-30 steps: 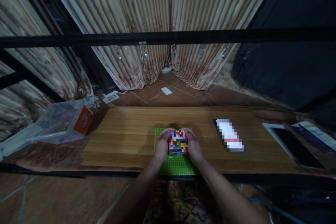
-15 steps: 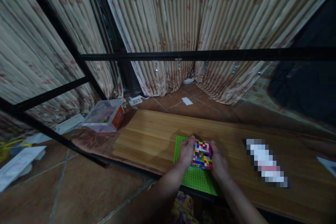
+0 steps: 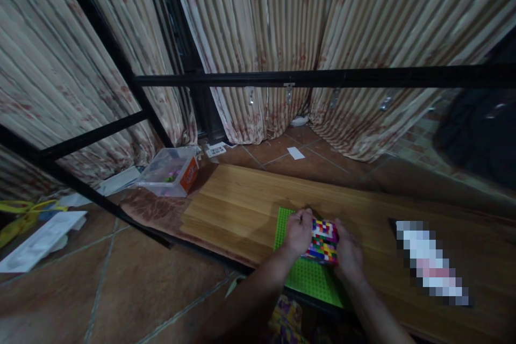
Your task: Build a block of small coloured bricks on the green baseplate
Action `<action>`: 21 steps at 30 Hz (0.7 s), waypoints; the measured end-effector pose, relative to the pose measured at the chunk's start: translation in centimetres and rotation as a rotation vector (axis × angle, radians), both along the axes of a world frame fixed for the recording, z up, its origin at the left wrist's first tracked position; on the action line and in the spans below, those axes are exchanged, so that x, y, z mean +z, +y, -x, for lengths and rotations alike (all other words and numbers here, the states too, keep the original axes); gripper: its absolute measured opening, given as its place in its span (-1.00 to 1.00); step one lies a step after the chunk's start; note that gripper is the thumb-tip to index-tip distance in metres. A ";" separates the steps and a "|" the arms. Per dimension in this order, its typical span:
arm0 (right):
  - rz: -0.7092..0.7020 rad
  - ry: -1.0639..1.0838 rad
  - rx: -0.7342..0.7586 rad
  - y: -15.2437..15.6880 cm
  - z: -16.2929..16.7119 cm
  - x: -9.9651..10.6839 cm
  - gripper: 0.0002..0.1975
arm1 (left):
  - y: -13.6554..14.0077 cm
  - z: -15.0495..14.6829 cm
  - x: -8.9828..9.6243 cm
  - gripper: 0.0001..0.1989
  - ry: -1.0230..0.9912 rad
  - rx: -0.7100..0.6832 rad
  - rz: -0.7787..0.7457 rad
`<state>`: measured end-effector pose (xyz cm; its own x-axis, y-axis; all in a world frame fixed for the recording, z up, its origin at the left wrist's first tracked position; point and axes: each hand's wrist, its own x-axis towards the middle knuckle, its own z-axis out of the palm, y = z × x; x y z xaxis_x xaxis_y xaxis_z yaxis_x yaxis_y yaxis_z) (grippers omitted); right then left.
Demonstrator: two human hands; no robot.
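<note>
A block of many-coloured toy bricks (image 3: pixel 323 242) is gripped from both sides over the green baseplate (image 3: pixel 316 284). My left hand (image 3: pixel 299 232) is closed on its left side, fingers curled at the far corner. On the opposite side, my right hand (image 3: pixel 349 250) is pressed along the edge, its fingertips partly hidden. Whether the brick block is joined to the baseplate or only rests over it, I cannot tell. The baseplate lies on the wooden board (image 3: pixel 237 199) near its front edge.
A clear plastic box (image 3: pixel 165 174) with an orange label and some bricks inside stands left of the board. A blurred-out flat object (image 3: pixel 431 263) lies to the right. Black metal bars (image 3: pixel 250 79) cross in front of the curtains (image 3: pixel 278 21). White foam pieces (image 3: pixel 40 242) lie on the tiled floor.
The whole view has shifted, so the board and hands appear slightly farther right. Both hands keep their hold on the brick block, with little change in grip.
</note>
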<state>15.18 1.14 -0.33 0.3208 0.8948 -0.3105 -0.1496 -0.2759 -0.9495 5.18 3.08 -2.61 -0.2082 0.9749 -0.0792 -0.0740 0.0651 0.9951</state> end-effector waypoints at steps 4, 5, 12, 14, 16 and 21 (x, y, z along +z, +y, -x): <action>0.010 0.074 -0.011 0.2 0.0 -0.8 -0.56 | 0.2 -0.1 0.0 -0.65 0.015 0.005 0.006; 0.008 0.087 -0.016 0.3 0.0 -1.0 -0.56 | 0.3 -0.1 0.0 -0.65 0.015 0.008 0.009; -0.036 0.148 -0.023 0.5 0.2 -1.0 -0.56 | 0.3 0.0 0.6 -0.65 -0.013 0.018 0.040; -0.038 0.181 -0.020 0.5 0.2 -0.8 -0.54 | 0.2 0.0 0.9 -0.65 -0.026 0.016 0.048; -0.042 0.225 -0.016 0.5 0.2 -0.8 -0.51 | 0.1 0.2 1.3 -0.63 -0.040 0.006 0.053; -0.131 0.281 0.017 0.8 -0.2 -1.2 -0.45 | -0.9 1.5 2.3 -0.53 -0.077 -0.054 0.026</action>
